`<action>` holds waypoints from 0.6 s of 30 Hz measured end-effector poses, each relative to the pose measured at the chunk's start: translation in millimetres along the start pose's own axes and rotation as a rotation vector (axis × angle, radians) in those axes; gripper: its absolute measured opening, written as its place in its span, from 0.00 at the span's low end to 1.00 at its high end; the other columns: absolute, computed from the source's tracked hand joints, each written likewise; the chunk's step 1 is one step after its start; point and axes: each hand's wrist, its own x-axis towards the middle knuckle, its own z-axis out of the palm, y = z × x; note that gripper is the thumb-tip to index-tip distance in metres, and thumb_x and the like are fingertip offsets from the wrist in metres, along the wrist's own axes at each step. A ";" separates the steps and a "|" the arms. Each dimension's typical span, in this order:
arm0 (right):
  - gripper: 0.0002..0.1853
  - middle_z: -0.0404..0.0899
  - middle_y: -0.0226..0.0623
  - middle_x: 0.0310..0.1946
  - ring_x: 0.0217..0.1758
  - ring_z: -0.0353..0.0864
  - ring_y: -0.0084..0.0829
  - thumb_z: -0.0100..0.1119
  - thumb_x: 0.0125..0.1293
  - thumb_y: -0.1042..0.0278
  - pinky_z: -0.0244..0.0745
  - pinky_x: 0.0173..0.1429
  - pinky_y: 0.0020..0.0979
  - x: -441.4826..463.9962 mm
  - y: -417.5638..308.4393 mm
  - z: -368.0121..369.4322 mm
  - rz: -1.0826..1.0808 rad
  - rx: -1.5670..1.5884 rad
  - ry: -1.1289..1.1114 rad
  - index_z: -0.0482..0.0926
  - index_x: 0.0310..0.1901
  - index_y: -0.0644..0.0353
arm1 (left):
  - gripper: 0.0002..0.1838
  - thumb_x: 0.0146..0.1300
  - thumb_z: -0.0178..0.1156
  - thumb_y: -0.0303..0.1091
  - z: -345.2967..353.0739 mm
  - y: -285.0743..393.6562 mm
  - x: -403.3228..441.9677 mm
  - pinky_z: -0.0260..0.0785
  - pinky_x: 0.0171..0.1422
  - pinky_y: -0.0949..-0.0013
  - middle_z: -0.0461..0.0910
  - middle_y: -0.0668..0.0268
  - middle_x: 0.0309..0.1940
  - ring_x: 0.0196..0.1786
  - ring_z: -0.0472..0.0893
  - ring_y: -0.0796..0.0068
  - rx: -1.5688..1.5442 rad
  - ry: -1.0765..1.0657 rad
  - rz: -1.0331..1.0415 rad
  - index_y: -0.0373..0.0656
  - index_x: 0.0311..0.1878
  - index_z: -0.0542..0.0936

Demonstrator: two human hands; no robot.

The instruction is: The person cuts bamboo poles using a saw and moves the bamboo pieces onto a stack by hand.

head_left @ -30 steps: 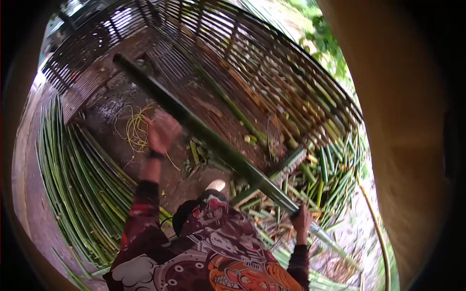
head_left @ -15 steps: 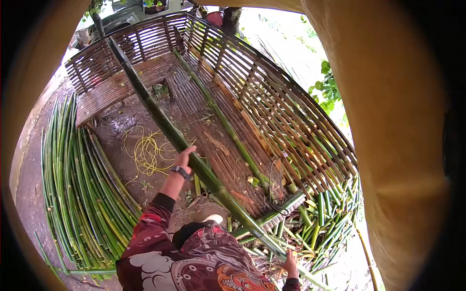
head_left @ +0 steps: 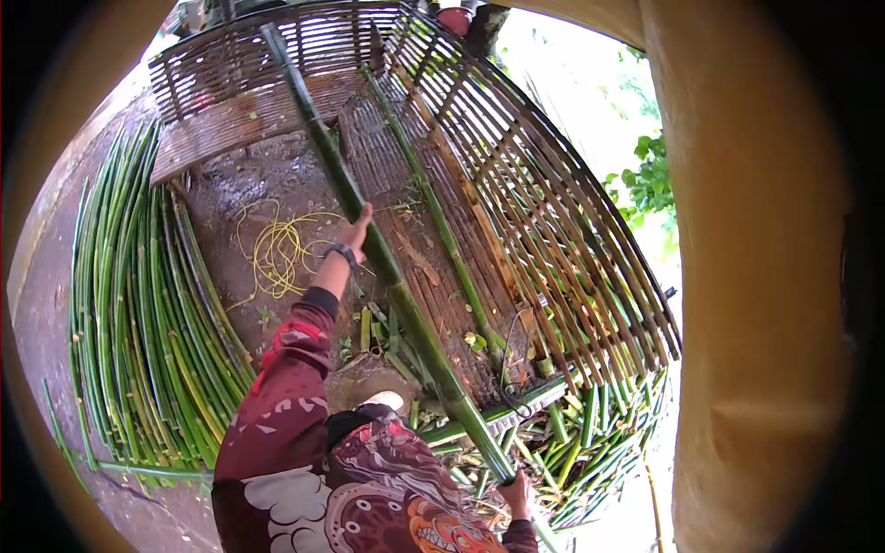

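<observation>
A long green bamboo pole (head_left: 399,293) runs from the upper middle down to the lower right, in front of my body. My left hand (head_left: 356,232) is at the middle of the pole, with the palm against its side and the fingers partly hidden behind it. Close to the pole's lower end, my right hand (head_left: 518,495) is wrapped round it. A thinner bamboo pole (head_left: 433,207) lies on the slatted platform (head_left: 433,304) beyond the held one.
Many green bamboo poles (head_left: 138,313) lie on the ground at the left. Yellow cord (head_left: 279,253) lies tangled on the dirt. Slatted bench backs (head_left: 544,203) curve round the far and right sides. Cut bamboo pieces (head_left: 599,433) are heaped at the lower right.
My left hand has come from free air onto the pole's middle. The pole has swung to a steeper angle, its far end moving right, and my right hand has moved down and left.
</observation>
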 end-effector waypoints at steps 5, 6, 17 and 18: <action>0.28 0.87 0.50 0.39 0.43 0.87 0.55 0.78 0.48 0.52 0.81 0.46 0.53 7.7 -75.4 -31.4 0.017 -0.119 0.018 0.80 0.48 0.58 | 0.32 0.70 0.63 0.65 56.6 -101.6 -184.7 0.85 0.41 0.53 0.81 0.63 0.43 0.45 0.87 0.64 -0.359 -0.245 -0.149 0.48 0.60 0.70; 0.30 0.88 0.48 0.39 0.43 0.89 0.52 0.78 0.48 0.51 0.82 0.46 0.51 12.7 -87.7 -32.1 0.035 -0.147 -0.015 0.80 0.50 0.56 | 0.26 0.73 0.64 0.58 61.9 -116.7 -238.2 0.84 0.48 0.47 0.81 0.66 0.45 0.48 0.86 0.63 -0.346 -0.390 -0.292 0.50 0.60 0.71; 0.54 0.85 0.43 0.52 0.54 0.85 0.47 0.77 0.54 0.50 0.69 0.68 0.55 -20.0 -145.1 -10.9 -0.158 -0.077 -0.026 0.58 0.80 0.51 | 0.34 0.53 0.81 0.53 85.7 -159.5 -188.2 0.78 0.31 0.54 0.85 0.55 0.38 0.25 0.85 0.61 -0.163 -0.062 -0.343 0.32 0.51 0.83; 0.49 0.87 0.47 0.47 0.46 0.87 0.53 0.75 0.56 0.48 0.76 0.60 0.58 -30.9 -95.5 30.8 -0.013 -0.155 -0.060 0.62 0.77 0.53 | 0.37 0.52 0.81 0.54 76.6 -166.3 -166.9 0.80 0.35 0.53 0.86 0.54 0.40 0.29 0.87 0.60 -0.132 -0.069 -0.354 0.30 0.52 0.82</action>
